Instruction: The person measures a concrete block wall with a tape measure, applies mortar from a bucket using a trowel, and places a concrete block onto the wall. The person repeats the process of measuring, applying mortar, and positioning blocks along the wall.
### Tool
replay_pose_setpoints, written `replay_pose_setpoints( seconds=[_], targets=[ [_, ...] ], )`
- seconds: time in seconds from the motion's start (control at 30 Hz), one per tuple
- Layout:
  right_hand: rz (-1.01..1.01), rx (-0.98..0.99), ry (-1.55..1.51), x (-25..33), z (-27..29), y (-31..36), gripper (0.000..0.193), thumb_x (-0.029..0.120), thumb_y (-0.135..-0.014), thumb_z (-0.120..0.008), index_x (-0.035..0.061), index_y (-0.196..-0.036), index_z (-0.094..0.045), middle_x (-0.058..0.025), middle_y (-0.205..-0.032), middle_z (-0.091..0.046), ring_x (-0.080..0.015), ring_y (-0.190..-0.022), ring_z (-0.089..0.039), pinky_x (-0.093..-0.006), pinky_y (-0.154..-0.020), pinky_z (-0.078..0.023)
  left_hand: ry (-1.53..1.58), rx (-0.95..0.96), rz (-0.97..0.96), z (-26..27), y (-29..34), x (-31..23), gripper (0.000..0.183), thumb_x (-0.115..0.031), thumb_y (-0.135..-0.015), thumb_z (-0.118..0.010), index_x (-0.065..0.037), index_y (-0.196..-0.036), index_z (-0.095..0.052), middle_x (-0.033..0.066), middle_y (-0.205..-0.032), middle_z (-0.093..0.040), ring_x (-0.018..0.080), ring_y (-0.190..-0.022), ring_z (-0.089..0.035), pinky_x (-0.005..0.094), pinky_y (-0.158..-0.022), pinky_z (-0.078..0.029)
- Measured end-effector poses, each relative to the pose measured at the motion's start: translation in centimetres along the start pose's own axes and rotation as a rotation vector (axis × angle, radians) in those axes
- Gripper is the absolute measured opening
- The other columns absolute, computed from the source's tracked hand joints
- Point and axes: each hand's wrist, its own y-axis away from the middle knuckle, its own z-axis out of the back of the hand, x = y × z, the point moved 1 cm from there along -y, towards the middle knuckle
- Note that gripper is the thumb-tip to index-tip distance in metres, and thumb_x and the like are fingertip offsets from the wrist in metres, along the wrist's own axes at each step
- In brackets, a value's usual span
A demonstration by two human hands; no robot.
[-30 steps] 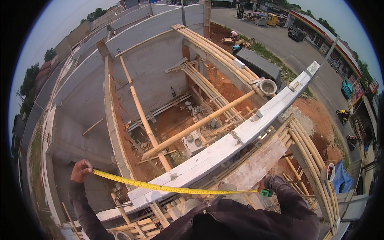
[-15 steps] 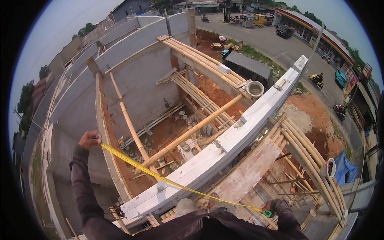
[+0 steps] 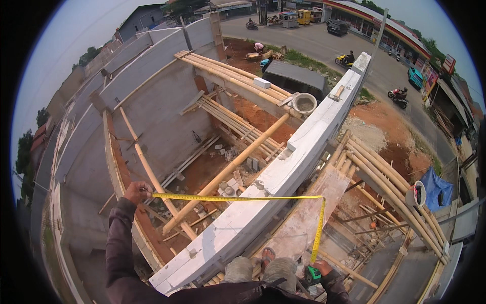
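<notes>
A yellow tape measure blade (image 3: 238,198) runs out from my left hand (image 3: 138,192), whose fingers pinch its free end. It stretches right across the white block wall (image 3: 243,207), then bends sharply down. My right hand (image 3: 321,267) grips the green and black tape measure case (image 3: 312,274) low at the right, beside my knee. The blade hangs above the wall's top face, with its bend over a pale plank. My sandalled foot (image 3: 269,255) rests on the scaffold boards beside the wall.
Bamboo poles (image 3: 228,175) span the open pit left of the wall. A mortar bucket (image 3: 304,103) sits on the far poles, another bucket (image 3: 416,194) on the right scaffold. A pale plank (image 3: 304,218) lies along the wall's right side. Motorbikes (image 3: 345,59) pass on the road.
The blade went from one slanting line to a level run with a sharp bend. My left hand moved right and slightly down, my right hand left. The view has turned slightly.
</notes>
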Motion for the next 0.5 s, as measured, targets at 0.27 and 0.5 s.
replay_pose_setpoints(
  seconds=[0.27,0.5],
  targets=[
    [0.210,-0.064,-0.825,4.4,-6.8,-12.7,0.028,0.018,-0.091,-0.056,-0.0077,-0.099,-0.066,-0.0160,-0.091,-0.069,-0.0219,-0.081,-0.066,-0.0313,-0.075,-0.053,-0.216,-0.010,-0.402,-27.9,-10.9,13.0,0.011,0.000,-0.080,-0.066,0.002,-0.090,-0.062,0.0083,-0.082,-0.061,0.0150,-0.077,-0.059,0.0287,-0.072,-0.048],
    [0.550,-0.218,-0.787,4.9,-8.0,-17.8,0.026,0.019,-0.088,-0.060,-0.0071,-0.090,-0.062,-0.0163,-0.082,-0.061,-0.0267,-0.074,-0.063,-0.0394,-0.070,-0.054,-0.113,-0.004,-0.834,-43.6,-18.3,14.5,0.015,-0.006,-0.081,-0.069,0.000,-0.093,-0.064,0.0121,-0.093,-0.063,0.0241,-0.093,-0.060,0.0356,-0.086,-0.047]
  ],
)
